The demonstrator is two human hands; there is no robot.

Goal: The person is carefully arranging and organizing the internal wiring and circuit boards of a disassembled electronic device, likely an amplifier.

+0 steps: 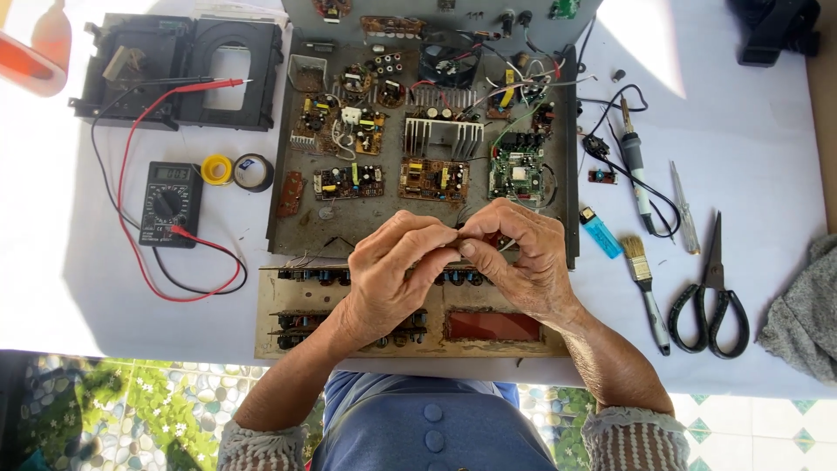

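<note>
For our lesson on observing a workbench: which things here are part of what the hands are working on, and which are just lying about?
In hand:
left hand and right hand, pinching thin wires
opened grey metal chassis full of circuit boards
detached front panel with knobs

Lying about:
black multimeter with red and black leads
black-handled scissors
small paintbrush
blue lighter
soldering iron
yellow tape roll

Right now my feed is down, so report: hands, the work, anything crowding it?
Left hand and right hand pinch thin wires together. Front panel beneath. Open chassis behind; brush beside.
</note>
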